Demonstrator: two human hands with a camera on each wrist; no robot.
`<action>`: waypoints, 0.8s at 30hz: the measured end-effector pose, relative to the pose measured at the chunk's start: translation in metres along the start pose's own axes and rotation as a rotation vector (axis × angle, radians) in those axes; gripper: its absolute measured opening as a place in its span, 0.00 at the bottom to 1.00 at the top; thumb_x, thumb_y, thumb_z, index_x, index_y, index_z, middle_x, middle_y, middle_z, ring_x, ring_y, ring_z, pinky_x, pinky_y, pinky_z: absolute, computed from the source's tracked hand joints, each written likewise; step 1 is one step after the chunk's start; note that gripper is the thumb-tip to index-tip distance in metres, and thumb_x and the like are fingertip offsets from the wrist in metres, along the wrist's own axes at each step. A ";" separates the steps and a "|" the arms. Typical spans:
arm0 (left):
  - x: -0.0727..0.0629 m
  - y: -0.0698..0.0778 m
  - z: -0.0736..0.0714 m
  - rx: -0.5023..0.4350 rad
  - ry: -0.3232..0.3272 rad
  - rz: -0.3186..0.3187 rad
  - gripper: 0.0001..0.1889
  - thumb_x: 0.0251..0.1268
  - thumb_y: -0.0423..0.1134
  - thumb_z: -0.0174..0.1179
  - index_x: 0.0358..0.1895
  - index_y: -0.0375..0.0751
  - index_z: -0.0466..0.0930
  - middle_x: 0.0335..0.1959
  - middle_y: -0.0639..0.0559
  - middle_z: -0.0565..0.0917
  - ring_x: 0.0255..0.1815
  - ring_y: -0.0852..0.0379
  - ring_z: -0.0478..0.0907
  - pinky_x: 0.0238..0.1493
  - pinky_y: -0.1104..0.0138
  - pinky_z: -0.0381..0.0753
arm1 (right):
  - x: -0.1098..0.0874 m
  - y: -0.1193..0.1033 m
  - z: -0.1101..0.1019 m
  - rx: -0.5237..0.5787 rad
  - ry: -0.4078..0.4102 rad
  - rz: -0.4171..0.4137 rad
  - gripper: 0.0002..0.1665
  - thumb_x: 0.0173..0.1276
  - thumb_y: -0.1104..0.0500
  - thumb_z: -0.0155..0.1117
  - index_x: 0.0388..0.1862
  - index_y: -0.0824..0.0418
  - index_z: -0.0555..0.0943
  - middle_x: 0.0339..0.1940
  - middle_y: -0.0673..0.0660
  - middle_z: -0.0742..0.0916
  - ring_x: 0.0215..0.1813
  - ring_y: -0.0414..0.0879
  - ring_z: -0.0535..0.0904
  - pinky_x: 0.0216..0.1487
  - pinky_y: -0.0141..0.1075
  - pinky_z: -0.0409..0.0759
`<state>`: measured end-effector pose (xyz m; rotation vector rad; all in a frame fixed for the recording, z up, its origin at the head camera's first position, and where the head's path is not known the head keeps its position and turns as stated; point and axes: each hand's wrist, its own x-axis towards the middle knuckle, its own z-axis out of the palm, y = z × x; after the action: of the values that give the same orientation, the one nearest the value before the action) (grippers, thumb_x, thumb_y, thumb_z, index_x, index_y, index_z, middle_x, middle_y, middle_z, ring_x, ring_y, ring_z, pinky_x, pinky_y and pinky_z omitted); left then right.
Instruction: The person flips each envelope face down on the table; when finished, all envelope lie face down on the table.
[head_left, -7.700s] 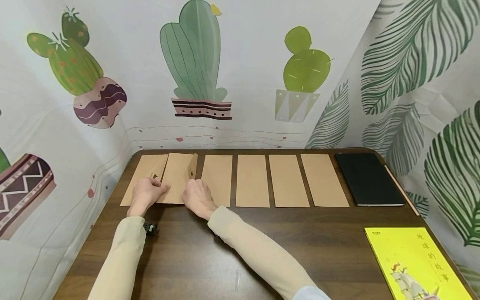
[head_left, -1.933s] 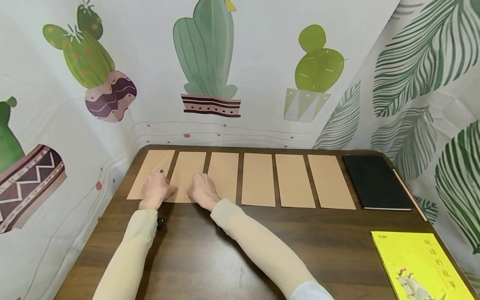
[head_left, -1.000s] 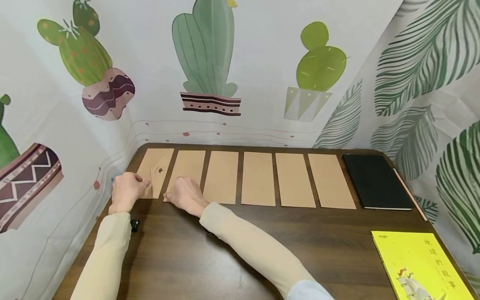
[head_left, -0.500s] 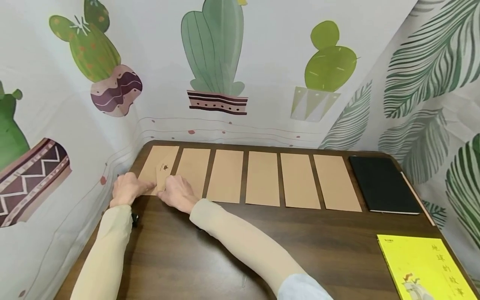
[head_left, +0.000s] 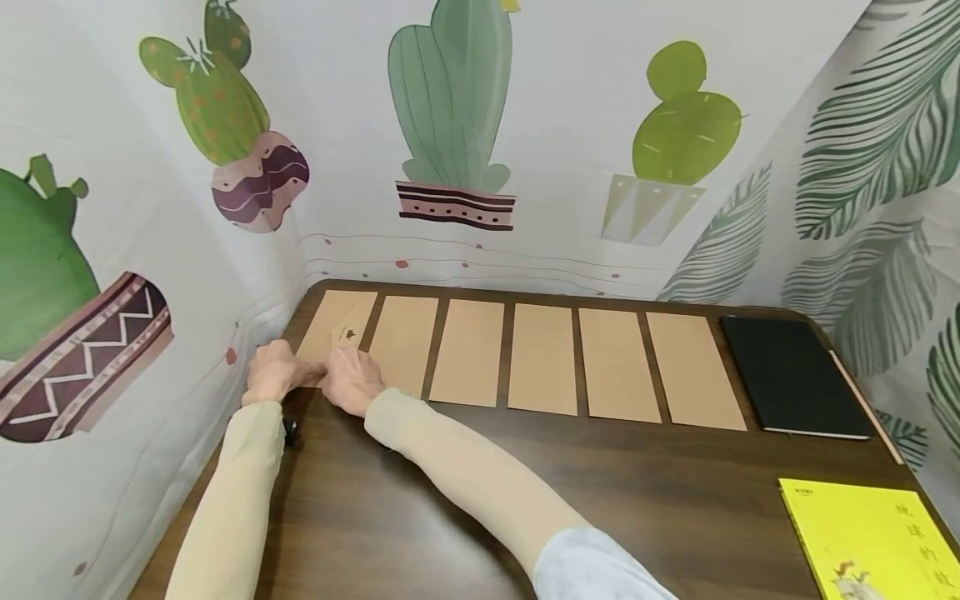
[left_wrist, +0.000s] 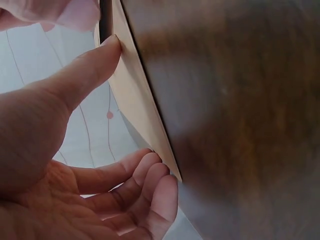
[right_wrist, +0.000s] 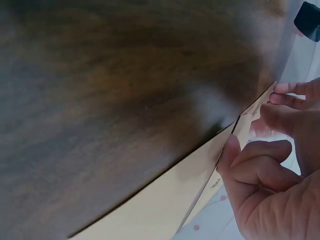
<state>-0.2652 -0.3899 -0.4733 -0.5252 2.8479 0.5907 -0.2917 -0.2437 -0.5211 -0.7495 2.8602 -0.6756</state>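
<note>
Both hands are at the leftmost brown paper envelope (head_left: pixel 337 308), whose flap (head_left: pixel 347 335) with a small printed crown lies folded over at its right side. My left hand (head_left: pixel 279 372) rests along the envelope's left part. In the left wrist view its straight thumb presses the paper (left_wrist: pixel 132 82), and its loosely bent fingers touch the far end. Beside it, my right hand (head_left: pixel 354 382) has curled fingers at the flap's lower part. The right wrist view shows its fingertips pinching the flap's edge, next to another envelope (right_wrist: pixel 165 200). The right hand hides the flap's lower end.
More brown envelopes lie in a row to the right, the nearest being the second envelope (head_left: pixel 405 342). A black notebook (head_left: pixel 795 375) and a pencil-like stick (head_left: pixel 866 404) sit at the right edge. A yellow book (head_left: pixel 862 525) lies at the front right of the wooden table (head_left: pixel 420 517).
Both hands have shifted left from the second envelope to the first. The second envelope's raised flap is no longer visible, while the first one's flap shows folded over. The head view has turned left.
</note>
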 end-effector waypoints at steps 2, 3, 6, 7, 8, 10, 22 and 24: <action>-0.001 0.001 0.001 -0.008 0.002 -0.014 0.45 0.58 0.59 0.75 0.59 0.14 0.79 0.61 0.12 0.80 0.56 0.21 0.83 0.54 0.37 0.86 | 0.011 0.003 0.015 -0.025 0.021 0.000 0.19 0.69 0.53 0.71 0.18 0.47 0.80 0.33 0.45 0.91 0.32 0.39 0.85 0.27 0.33 0.81; -0.001 0.001 0.001 -0.011 0.009 -0.022 0.45 0.57 0.59 0.76 0.59 0.15 0.80 0.61 0.13 0.80 0.55 0.22 0.83 0.53 0.37 0.87 | 0.015 0.005 0.022 -0.035 0.034 0.001 0.17 0.69 0.52 0.72 0.19 0.47 0.81 0.34 0.45 0.92 0.32 0.39 0.86 0.27 0.33 0.81; -0.002 0.000 0.002 -0.016 0.027 -0.019 0.43 0.57 0.58 0.76 0.56 0.15 0.81 0.59 0.13 0.81 0.53 0.22 0.84 0.51 0.38 0.87 | 0.020 0.006 0.030 -0.060 0.057 0.014 0.13 0.70 0.50 0.74 0.24 0.47 0.84 0.35 0.45 0.92 0.34 0.39 0.87 0.26 0.32 0.80; -0.002 0.000 0.002 -0.016 0.035 -0.015 0.43 0.57 0.58 0.76 0.55 0.15 0.81 0.59 0.13 0.81 0.52 0.22 0.84 0.51 0.39 0.87 | 0.021 0.006 0.032 -0.066 0.061 0.018 0.12 0.70 0.50 0.74 0.26 0.47 0.85 0.36 0.45 0.93 0.34 0.40 0.87 0.27 0.32 0.80; -0.002 0.001 0.002 -0.013 0.039 -0.010 0.42 0.57 0.58 0.76 0.54 0.15 0.82 0.58 0.13 0.81 0.52 0.23 0.84 0.51 0.39 0.87 | 0.022 0.006 0.034 -0.065 0.068 0.025 0.11 0.70 0.50 0.74 0.26 0.47 0.85 0.37 0.45 0.93 0.35 0.40 0.88 0.27 0.32 0.80; -0.004 0.002 0.002 -0.017 0.035 -0.003 0.41 0.58 0.57 0.75 0.54 0.15 0.82 0.58 0.13 0.81 0.53 0.22 0.84 0.51 0.38 0.87 | 0.022 0.005 0.034 -0.060 0.074 0.043 0.12 0.69 0.51 0.74 0.25 0.47 0.85 0.37 0.46 0.93 0.35 0.40 0.88 0.27 0.32 0.81; -0.004 -0.006 0.002 -0.054 0.056 0.009 0.38 0.65 0.59 0.70 0.53 0.18 0.84 0.61 0.13 0.80 0.59 0.20 0.81 0.59 0.35 0.83 | 0.003 -0.008 0.007 0.010 0.066 0.096 0.18 0.75 0.54 0.65 0.21 0.50 0.83 0.30 0.47 0.91 0.31 0.40 0.87 0.26 0.33 0.82; -0.003 -0.007 0.001 -0.082 0.052 -0.004 0.38 0.67 0.60 0.69 0.55 0.20 0.84 0.63 0.13 0.79 0.62 0.19 0.79 0.61 0.33 0.82 | -0.010 -0.014 -0.011 0.026 0.051 0.119 0.19 0.77 0.56 0.64 0.21 0.51 0.83 0.31 0.47 0.91 0.32 0.39 0.86 0.29 0.33 0.83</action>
<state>-0.2595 -0.3948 -0.4757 -0.5674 2.8809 0.7057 -0.2793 -0.2460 -0.5049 -0.5616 2.9075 -0.7246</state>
